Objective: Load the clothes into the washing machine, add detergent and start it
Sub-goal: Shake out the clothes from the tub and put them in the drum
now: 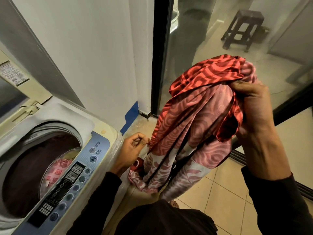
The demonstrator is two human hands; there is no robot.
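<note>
The washing machine (101, 131) is open, with one pink cloth (56, 173) inside. The right hand (252, 100) grips one red cloth (194, 126) tight; the left hand (130, 150) pinches its edge.

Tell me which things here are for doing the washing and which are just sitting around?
For the washing:
red patterned cloth
washing machine
clothes in the drum
left hand
right hand

Just sitting around:
stool
blue tape

Red patterned cloth (199, 119): satin-glossy face at top, matt paler reverse below. Washing machine (55, 150) at left: smooth plastic top, glossy control panel (71, 182). Floor tiles (225, 206) smooth, slight sheen. Glass door (211, 53) far right reflective. Wall (94, 53) matt.
</note>
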